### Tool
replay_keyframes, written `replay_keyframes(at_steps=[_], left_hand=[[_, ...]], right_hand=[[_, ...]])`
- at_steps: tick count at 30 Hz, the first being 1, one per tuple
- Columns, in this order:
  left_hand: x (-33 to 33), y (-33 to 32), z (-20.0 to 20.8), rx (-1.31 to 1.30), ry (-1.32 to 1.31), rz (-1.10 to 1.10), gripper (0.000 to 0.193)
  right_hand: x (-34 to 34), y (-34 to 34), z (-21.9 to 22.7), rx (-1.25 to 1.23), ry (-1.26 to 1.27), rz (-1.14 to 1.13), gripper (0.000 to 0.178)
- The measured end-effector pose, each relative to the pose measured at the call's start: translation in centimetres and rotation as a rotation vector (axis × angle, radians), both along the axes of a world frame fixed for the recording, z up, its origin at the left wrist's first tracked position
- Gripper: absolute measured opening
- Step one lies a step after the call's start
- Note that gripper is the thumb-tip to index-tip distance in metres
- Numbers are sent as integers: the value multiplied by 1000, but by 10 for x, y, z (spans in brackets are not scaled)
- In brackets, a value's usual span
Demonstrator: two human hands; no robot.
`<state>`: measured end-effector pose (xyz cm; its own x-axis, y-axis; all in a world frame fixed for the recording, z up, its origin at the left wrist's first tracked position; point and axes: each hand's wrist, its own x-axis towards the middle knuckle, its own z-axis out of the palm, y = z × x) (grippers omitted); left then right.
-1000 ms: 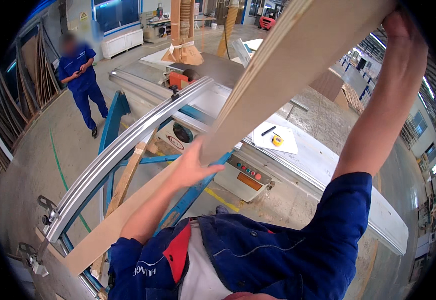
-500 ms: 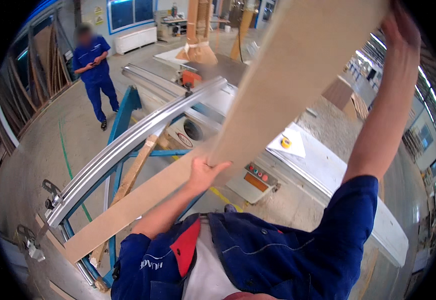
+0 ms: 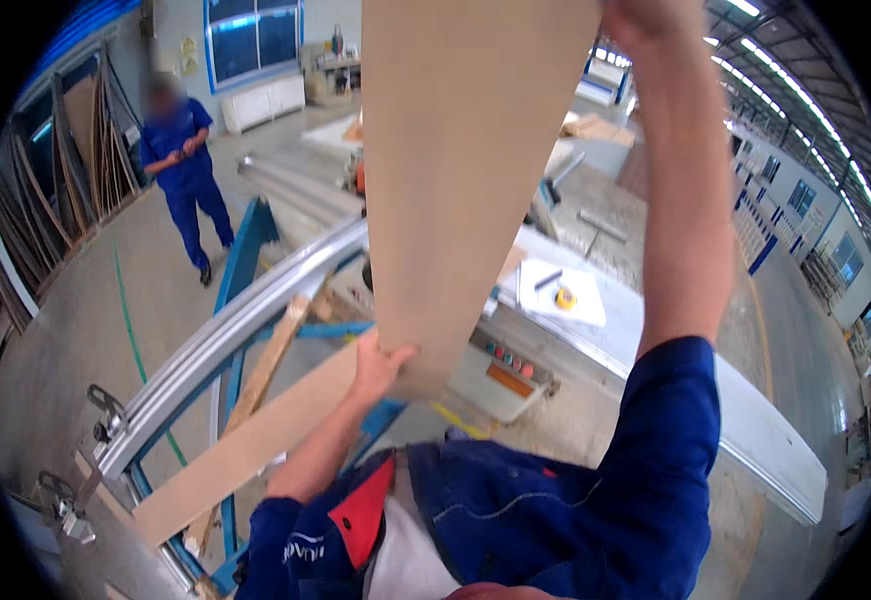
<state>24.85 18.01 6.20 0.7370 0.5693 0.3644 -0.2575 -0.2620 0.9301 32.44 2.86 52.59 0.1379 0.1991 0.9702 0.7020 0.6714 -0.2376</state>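
A long, wide beige board (image 3: 456, 180) stands raised in front of me, its upper end running out of view. My left hand (image 3: 378, 365) grips its lower left corner, thumb over the face and the other fingers mostly hidden. High on the right edge, my right hand (image 3: 646, 25) is closed around the board, partly cut off by the picture's rim. Beneath my left forearm, a narrower beige board (image 3: 246, 440) lies slanted across a blue metal frame (image 3: 241, 260). Along that frame runs a silver rail (image 3: 226, 320).
A machine with a button panel (image 3: 508, 362) stands beyond the board. White paper (image 3: 576, 310) and a yellow tape measure (image 3: 566, 297) lie on its pale table (image 3: 756, 430). A person in blue (image 3: 188, 170) stands at far left, near leaning boards (image 3: 81, 140).
The wide board has swung left from a rightward slant to nearly upright. My right hand has moved left with it; my left hand has shifted slightly left and down.
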Motion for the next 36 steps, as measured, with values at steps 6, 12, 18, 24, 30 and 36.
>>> replay_keyframes(at_steps=[6,12,18,24,30,36], left_hand=[[-4,13,-20,-89,1,-1,25],[-5,19,-24,-42,4,15,21],[-2,31,-24,-18,39,20,17],[4,33,-32,-58,46,44,18],[6,37,-35,-77,61,40,19],[7,40,-34,-32,69,23,22]], right_hand=[[31,25,-8,-96,77,2,42],[52,52,-25,-52,175,191,42],[58,64,-24,-59,154,184,43],[54,72,-29,-51,185,277,41],[58,79,-28,-55,218,314,42],[60,79,-28,-37,226,320,41]])
